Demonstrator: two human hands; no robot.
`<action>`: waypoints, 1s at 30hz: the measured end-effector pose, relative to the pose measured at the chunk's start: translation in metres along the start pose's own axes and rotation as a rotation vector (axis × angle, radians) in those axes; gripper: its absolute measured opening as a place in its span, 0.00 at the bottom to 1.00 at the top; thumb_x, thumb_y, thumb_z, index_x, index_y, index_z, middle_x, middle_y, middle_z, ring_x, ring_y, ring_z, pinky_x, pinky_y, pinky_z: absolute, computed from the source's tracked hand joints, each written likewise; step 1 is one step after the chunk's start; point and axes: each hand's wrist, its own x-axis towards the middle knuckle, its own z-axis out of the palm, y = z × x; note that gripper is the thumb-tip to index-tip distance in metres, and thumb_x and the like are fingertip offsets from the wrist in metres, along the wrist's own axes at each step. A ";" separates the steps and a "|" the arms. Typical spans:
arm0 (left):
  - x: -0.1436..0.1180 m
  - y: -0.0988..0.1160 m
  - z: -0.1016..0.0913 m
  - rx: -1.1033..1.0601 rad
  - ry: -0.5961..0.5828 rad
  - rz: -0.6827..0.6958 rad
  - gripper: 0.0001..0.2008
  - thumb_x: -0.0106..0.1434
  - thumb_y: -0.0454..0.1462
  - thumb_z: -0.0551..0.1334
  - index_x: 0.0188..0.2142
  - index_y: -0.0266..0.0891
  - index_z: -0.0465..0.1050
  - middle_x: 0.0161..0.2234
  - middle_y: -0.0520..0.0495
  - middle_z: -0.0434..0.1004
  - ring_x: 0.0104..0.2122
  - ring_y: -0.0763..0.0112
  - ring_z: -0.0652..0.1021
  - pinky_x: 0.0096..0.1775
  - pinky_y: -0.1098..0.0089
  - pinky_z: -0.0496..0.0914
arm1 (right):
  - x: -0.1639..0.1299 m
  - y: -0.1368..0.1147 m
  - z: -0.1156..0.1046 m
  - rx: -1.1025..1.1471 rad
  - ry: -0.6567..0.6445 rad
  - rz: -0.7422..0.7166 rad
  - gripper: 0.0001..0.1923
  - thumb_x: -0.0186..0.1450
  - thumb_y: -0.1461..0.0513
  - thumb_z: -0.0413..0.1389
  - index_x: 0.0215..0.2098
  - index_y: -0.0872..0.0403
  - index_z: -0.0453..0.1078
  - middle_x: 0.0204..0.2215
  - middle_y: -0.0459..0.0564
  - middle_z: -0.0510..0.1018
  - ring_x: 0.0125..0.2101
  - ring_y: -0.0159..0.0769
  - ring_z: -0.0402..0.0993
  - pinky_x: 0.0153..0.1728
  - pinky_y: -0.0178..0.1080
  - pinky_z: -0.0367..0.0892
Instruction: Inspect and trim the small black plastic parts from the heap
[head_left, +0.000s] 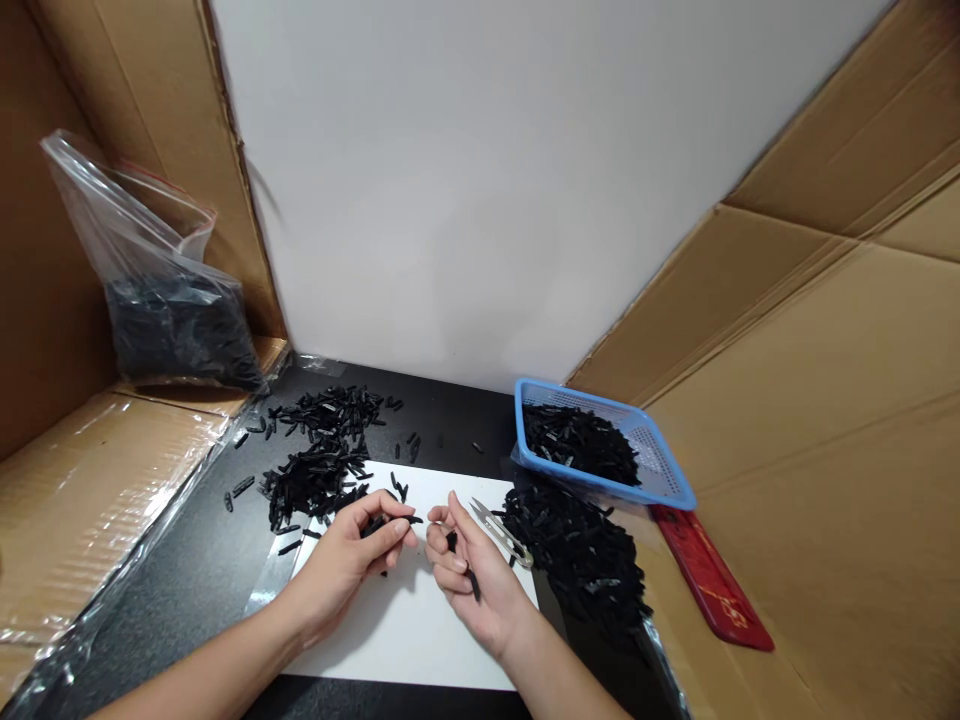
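Note:
My left hand [366, 548] is closed in a pinch, with small, elongated black pieces [414, 519] between its thumb and fingers. Facing it, my right hand [472, 578] is turned palm up with curled fingers, and a similar black piece [474, 584] sticks out from them. Silver thread snips [501, 532] show just beside the right thumb, blades pointing up and left; I cannot tell whether the hand touches them. Under both hands is a white sheet [420, 635]. Loose black pieces [319, 475] are heaped left of the left hand, and a bigger heap [577, 550] is right of the right hand.
A blue plastic basket [666, 462] holding more black pieces stands at the back right. Beside it lies a red flat object [716, 580]. A clear zip bag [176, 325] of dark contents leans at the left. Cardboard walls [840, 370] and a white panel [465, 200] enclose the black tabletop [187, 590].

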 end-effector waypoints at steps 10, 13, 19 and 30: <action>0.002 -0.003 -0.001 0.112 0.085 0.083 0.12 0.53 0.43 0.69 0.33 0.39 0.76 0.27 0.52 0.74 0.25 0.74 0.67 0.30 0.73 0.61 | -0.003 -0.001 0.004 0.000 -0.020 0.146 0.24 0.63 0.46 0.56 0.29 0.59 0.69 0.18 0.46 0.71 0.11 0.17 0.47 0.08 0.21 0.37; 0.002 -0.002 0.000 0.107 0.098 0.075 0.12 0.52 0.43 0.70 0.33 0.39 0.76 0.28 0.52 0.75 0.25 0.74 0.67 0.29 0.73 0.61 | -0.002 -0.006 0.002 0.039 -0.021 0.115 0.17 0.61 0.52 0.61 0.28 0.58 0.68 0.18 0.42 0.69 0.10 0.16 0.41 0.08 0.22 0.36; 0.003 0.001 0.001 0.052 0.086 0.018 0.13 0.51 0.44 0.70 0.33 0.39 0.75 0.28 0.52 0.76 0.24 0.75 0.67 0.29 0.73 0.61 | -0.001 -0.018 -0.006 -0.102 0.044 -0.219 0.20 0.60 0.51 0.62 0.22 0.53 0.62 0.12 0.33 0.52 0.12 0.22 0.36 0.10 0.26 0.40; 0.003 0.003 -0.002 0.001 0.050 -0.011 0.15 0.51 0.44 0.71 0.34 0.37 0.75 0.28 0.51 0.76 0.22 0.79 0.64 0.27 0.75 0.57 | -0.052 0.009 -0.042 -1.650 -0.355 -0.621 0.10 0.66 0.58 0.57 0.27 0.49 0.76 0.22 0.45 0.78 0.23 0.35 0.72 0.26 0.34 0.62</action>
